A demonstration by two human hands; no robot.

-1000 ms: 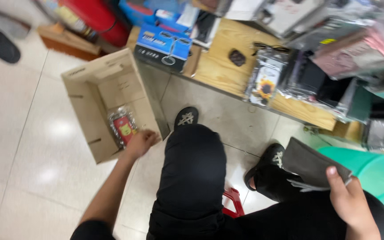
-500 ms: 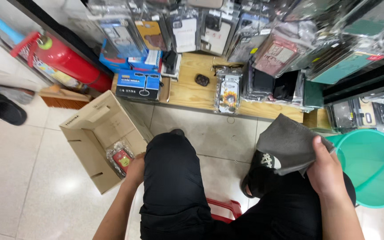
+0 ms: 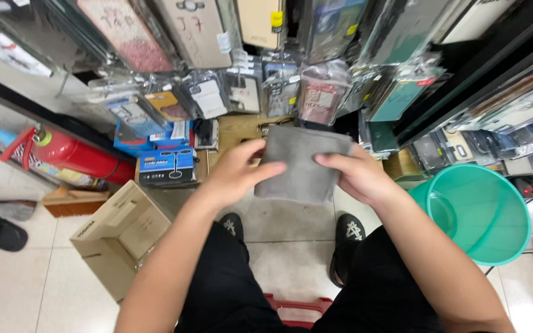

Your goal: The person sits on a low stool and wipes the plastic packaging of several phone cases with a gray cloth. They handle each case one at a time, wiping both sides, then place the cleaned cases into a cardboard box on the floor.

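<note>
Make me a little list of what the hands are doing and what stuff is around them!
Left hand: grips the left edge of the grey pouch
Right hand: grips its right edge
Cardboard box: on the floor, left of the knees
Green bucket: on the floor, at the right
Fire extinguisher: red, lying at the left
Shelves: packed with packaged goods

Left hand [image 3: 239, 169] has left the cardboard box [image 3: 121, 237] and come up to the grey pouch [image 3: 303, 163]. I now see both hands gripping it, raised to centre; right hand [image 3: 356, 176] moved inward. View tilted up toward the shelves.
</note>
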